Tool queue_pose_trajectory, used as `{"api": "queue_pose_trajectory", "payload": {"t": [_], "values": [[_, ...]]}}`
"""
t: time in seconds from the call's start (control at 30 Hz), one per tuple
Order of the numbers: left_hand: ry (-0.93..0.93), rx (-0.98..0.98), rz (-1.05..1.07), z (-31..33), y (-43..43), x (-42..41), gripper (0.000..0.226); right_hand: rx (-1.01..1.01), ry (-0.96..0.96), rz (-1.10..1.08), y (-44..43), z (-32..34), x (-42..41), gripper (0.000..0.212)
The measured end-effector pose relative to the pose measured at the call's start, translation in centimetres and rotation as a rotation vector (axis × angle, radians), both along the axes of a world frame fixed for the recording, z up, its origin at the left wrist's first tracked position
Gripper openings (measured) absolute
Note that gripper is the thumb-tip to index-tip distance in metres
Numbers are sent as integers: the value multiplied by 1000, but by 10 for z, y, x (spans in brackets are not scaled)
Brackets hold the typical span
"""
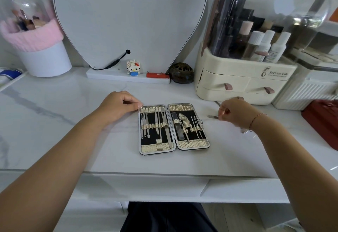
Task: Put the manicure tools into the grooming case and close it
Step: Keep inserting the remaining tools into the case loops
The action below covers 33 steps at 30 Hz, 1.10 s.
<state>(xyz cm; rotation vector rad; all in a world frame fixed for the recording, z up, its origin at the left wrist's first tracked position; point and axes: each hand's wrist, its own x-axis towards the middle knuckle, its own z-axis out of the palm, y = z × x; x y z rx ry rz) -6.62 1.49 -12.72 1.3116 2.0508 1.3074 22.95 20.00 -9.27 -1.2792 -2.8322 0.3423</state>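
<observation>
Left hand [118, 106] curled, right hand [236, 114] pinched

wide head-worn camera looks forward and down, close over the grooming case [193, 144].

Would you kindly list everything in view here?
grooming case: one, silver-rimmed, open mid-table
strapped tools: several, silver, both case halves
loose tool: one, silver, right of case
table: one, white marble, underneath all
mirror: one, white, back centre
cosmetics organiser: one, cream, back right
brush holder: one, white-pink, back left
block figure: one, white-blue, mirror base
jar: one, brown, beside mirror base
red box: one, red, right edge
left hand: one, curled, at case's far-left corner
right hand: one, pinching loose tool
</observation>
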Motion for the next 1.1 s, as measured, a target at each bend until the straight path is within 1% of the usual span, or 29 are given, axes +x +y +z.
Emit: {"api": "queue_pose_trajectory", "payload": {"t": [0.1,0.27,0.37,0.43,0.47,0.53,0.6,0.67,0.73,0.77,0.8,0.97,1.1], "values": [[2,2,0,-1,1,-2,10,11,18,29,1,0,-1,5],[-19,6,2,-2,1,-2,9,-8,58,48,6,-4,0,17],[-20,-1,6,-2,1,-2,6,-32,77,108,0,0,-6,16],[-26,-6,5,-1,1,-2,3,-90,185,122,-7,7,-16,10],[-32,-7,6,-2,1,-2,3,-145,279,114,-11,12,-22,8],[-31,-8,8,-2,1,-2,2,-322,468,105,-20,21,-36,9],[-17,-9,1,-2,1,-3,3,-541,591,111,-31,27,-57,11],[-7,-9,-12,-2,1,-5,5,-744,674,129,-47,27,-80,6],[-6,-10,-16,-2,1,-6,5,-856,717,134,-60,22,-105,25],[-7,-11,-16,-2,2,-6,4,-857,708,139,-65,18,-115,32],[-7,-13,-16,-1,2,-5,2,-832,692,145,-70,15,-125,35],[26,-18,-20,0,1,-5,6,-636,622,189,-77,-1,-149,32],[47,-34,-35,0,2,-7,8,-553,592,227,-77,-6,-151,29]]}}
